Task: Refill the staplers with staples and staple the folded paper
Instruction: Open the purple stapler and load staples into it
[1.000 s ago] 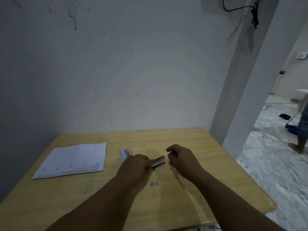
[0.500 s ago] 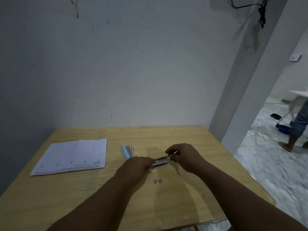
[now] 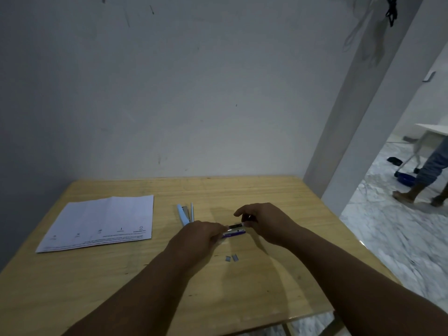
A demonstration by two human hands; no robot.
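A small purple stapler (image 3: 234, 232) lies on the wooden table (image 3: 242, 190), its top swung up. My left hand (image 3: 200, 235) grips its rear end. My right hand (image 3: 261, 220) pinches at the front of its metal channel, fingertips closed; whether they hold a staple strip is too small to tell. A light blue stapler (image 3: 185, 214) lies opened out just behind my left hand. Two short staple strips (image 3: 232, 258) lie loose in front of the purple stapler. The folded white paper (image 3: 101, 223) rests flat at the left.
The table stands against a grey wall, with its right edge beside a doorway. Beyond the doorway a person's legs (image 3: 426, 175) stand on a marble floor near a white table (image 3: 434, 129).
My right hand has come closer to the purple stapler and now pinches at its front end. My left hand has stayed on the stapler. The camera view has tilted a little.
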